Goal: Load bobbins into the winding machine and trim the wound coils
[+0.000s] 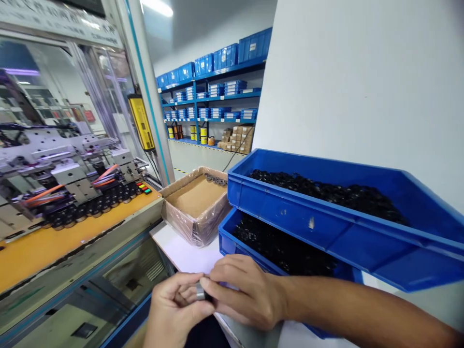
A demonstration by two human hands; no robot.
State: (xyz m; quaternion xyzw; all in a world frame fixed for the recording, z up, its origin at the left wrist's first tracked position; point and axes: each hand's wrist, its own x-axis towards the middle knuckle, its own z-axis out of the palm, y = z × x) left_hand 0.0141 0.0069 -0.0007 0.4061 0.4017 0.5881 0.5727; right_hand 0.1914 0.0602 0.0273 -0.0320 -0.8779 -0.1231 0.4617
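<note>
Low in the middle of the view, my left hand (pixel 177 304) pinches a small black-and-silver round part (pixel 200 292) between thumb and fingers. My right hand (pixel 244 290) meets it from the right, its fingers closed on the same part. The part is mostly covered by fingers, so its exact kind does not show. Just behind my right hand is the lower blue bin (pixel 226 241), holding many small black pieces. Above it sits the upper blue bin (pixel 275 200), tilted and also filled with black pieces (pixel 326 191).
A plastic-lined cardboard box (pixel 195 227) with a few dark rings inside stands beyond my hands on a white table (pixel 177 246). At left, a machine (pixel 72 174) has a row of black round parts (pixel 97 205) along its orange ledge (pixel 47 246). Blue shelving (pixel 195 101) stands behind.
</note>
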